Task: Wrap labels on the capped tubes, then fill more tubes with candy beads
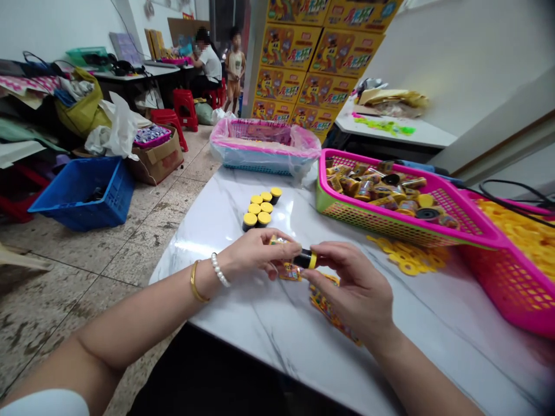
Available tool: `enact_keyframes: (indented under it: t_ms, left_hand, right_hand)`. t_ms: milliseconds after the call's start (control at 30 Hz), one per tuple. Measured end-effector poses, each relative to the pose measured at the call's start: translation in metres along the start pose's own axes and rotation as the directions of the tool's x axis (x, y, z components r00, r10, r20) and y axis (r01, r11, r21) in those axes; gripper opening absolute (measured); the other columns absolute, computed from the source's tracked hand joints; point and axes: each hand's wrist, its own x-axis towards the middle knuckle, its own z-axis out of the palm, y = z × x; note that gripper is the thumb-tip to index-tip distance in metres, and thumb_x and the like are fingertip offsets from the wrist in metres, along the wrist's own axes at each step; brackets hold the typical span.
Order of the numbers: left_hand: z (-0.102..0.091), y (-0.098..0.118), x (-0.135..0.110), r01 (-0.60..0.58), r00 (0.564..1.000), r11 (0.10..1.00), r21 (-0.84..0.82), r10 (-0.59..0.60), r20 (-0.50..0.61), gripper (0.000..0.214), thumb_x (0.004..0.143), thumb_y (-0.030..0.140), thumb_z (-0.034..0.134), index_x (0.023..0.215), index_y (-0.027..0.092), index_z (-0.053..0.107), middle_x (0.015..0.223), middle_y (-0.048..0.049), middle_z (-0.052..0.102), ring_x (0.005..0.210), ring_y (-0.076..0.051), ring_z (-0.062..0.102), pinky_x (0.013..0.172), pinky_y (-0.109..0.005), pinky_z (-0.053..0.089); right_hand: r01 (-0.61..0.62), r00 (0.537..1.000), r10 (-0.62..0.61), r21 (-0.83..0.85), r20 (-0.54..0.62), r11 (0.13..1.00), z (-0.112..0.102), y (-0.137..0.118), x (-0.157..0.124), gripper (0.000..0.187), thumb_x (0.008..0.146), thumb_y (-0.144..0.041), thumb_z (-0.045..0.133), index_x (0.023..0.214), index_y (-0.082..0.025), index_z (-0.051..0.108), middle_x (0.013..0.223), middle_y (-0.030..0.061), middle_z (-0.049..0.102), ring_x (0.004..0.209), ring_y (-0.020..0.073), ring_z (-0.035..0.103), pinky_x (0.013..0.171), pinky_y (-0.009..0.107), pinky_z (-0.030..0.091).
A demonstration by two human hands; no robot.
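My left hand (255,254) and my right hand (351,283) both grip a small black cylinder with a yellow cap (306,260) above the white marble-patterned table (433,329). A gold bangle and a pearl bracelet sit on my left wrist. Colourful printed wrappers (288,270) lie under my left fingers, and another strip (329,306) lies beneath my right hand. Several upright yellow-capped cylinders (260,209) stand just beyond my hands. Loose yellow rings (407,257) lie to the right of my right hand, in front of a pink basket of wrapped cylinders (381,199).
A second pink basket of yellow rings (520,260) stands at the right. A plastic-lined basket (264,147) sits behind the table. Yellow cartons (312,58) are stacked beyond it. A blue crate (82,193) is on the floor, and a seated person (206,63) and a standing person (234,69) are at the back.
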Motion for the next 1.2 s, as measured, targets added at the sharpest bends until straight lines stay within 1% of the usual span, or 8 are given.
enact_keyframes:
  t_ms: [267, 500, 600, 700, 800, 900, 1000, 1200]
  left_hand:
    - [0.0, -0.001, 0.0, -0.021, 1.0, 0.999, 0.027, 0.021, -0.008, 0.037, 0.073, 0.033, 0.078, 0.098, 0.009, 0.065, 0.073, -0.0052, 0.068, 0.056, -0.01, 0.061, 0.055, -0.023, 0.049]
    - [-0.001, -0.002, 0.001, -0.006, 1.0, 0.994, 0.11, 0.005, 0.003, 0.028, 0.073, 0.029, 0.077, 0.092, 0.01, 0.069, 0.08, -0.0046, 0.067, 0.07, -0.011, 0.062, 0.063, -0.021, 0.047]
    - [0.006, -0.005, 0.001, -0.08, 0.997, 0.994, 0.077, 0.08, 0.002, 0.029, 0.071, 0.028, 0.078, 0.092, 0.011, 0.069, 0.084, -0.0048, 0.068, 0.076, -0.013, 0.063, 0.071, -0.025, 0.049]
    - [0.012, -0.005, -0.001, -0.167, 0.982, 0.954, 0.247, 0.184, -0.047, 0.033, 0.073, 0.035, 0.078, 0.097, 0.013, 0.071, 0.084, -0.0036, 0.068, 0.077, -0.014, 0.061, 0.07, -0.024, 0.048]
    - [0.009, -0.004, -0.003, -0.141, 0.979, 0.922, 0.361, 0.185, -0.09, 0.042, 0.08, 0.046, 0.071, 0.108, 0.015, 0.068, 0.083, -0.0035, 0.068, 0.071, -0.013, 0.059, 0.063, -0.023, 0.045]
    - [0.002, -0.004, -0.001, -0.073, 0.994, 0.953, 0.294, 0.092, -0.053, 0.039, 0.085, 0.048, 0.065, 0.097, 0.012, 0.066, 0.075, -0.0032, 0.065, 0.061, -0.011, 0.057, 0.057, -0.022, 0.042]
    - [-0.001, -0.005, 0.002, -0.047, 0.999, 0.98, 0.194, 0.051, -0.012, 0.033, 0.084, 0.043, 0.067, 0.086, 0.01, 0.064, 0.07, -0.0012, 0.061, 0.061, -0.009, 0.055, 0.057, -0.021, 0.042]
    - [0.002, -0.009, 0.002, -0.165, 0.985, 0.97, 0.179, 0.17, -0.014, 0.025, 0.081, 0.031, 0.071, 0.094, 0.011, 0.067, 0.076, -0.0017, 0.064, 0.067, -0.01, 0.057, 0.064, -0.023, 0.045]
  right_hand:
    - [0.06, 0.998, -0.061, -0.027, -0.021, 0.998, -0.003, 0.01, -0.004, 0.03, 0.08, -0.015, 0.075, 0.106, -0.026, 0.062, 0.104, 0.0064, 0.061, 0.098, 0.0217, 0.062, 0.081, 0.038, 0.058]
    - [0.319, 0.947, -0.314, -0.272, 0.062, 0.908, -0.004, -0.004, 0.003, 0.03, 0.082, -0.009, 0.07, 0.105, -0.028, 0.064, 0.101, 0.0049, 0.064, 0.09, 0.0197, 0.066, 0.079, 0.035, 0.057]
    - [0.223, 0.975, -0.221, -0.195, 0.032, 0.955, 0.002, -0.004, 0.002, 0.026, 0.082, -0.012, 0.072, 0.101, -0.026, 0.063, 0.097, 0.0042, 0.063, 0.089, 0.019, 0.065, 0.077, 0.034, 0.056]
    - [0.032, 0.999, -0.033, -0.035, -0.026, 0.999, 0.009, -0.003, -0.001, 0.021, 0.082, -0.018, 0.074, 0.097, -0.025, 0.06, 0.09, 0.0024, 0.061, 0.081, 0.017, 0.061, 0.07, 0.032, 0.054]
    - [-0.006, 0.999, 0.006, -0.005, -0.038, 1.0, 0.01, -0.002, -0.002, 0.022, 0.081, -0.018, 0.076, 0.097, -0.024, 0.062, 0.091, 0.0022, 0.061, 0.079, 0.0163, 0.06, 0.07, 0.032, 0.054]
    - [0.032, 0.999, -0.032, -0.035, -0.003, 0.999, 0.008, 0.0, -0.001, 0.025, 0.08, -0.016, 0.076, 0.101, -0.024, 0.064, 0.096, 0.0038, 0.062, 0.085, 0.0173, 0.062, 0.073, 0.033, 0.057]
    - [-0.033, 0.999, 0.031, 0.048, 0.04, 0.998, 0.005, 0.002, -0.003, 0.024, 0.082, -0.016, 0.073, 0.102, -0.024, 0.065, 0.099, 0.0044, 0.061, 0.088, 0.0174, 0.065, 0.074, 0.033, 0.061]
    - [-0.205, 0.977, 0.209, 0.086, -0.041, 0.975, 0.001, -0.003, -0.009, 0.029, 0.073, -0.02, 0.082, 0.1, -0.023, 0.07, 0.094, 0.0036, 0.07, 0.084, 0.0181, 0.07, 0.079, 0.033, 0.062]
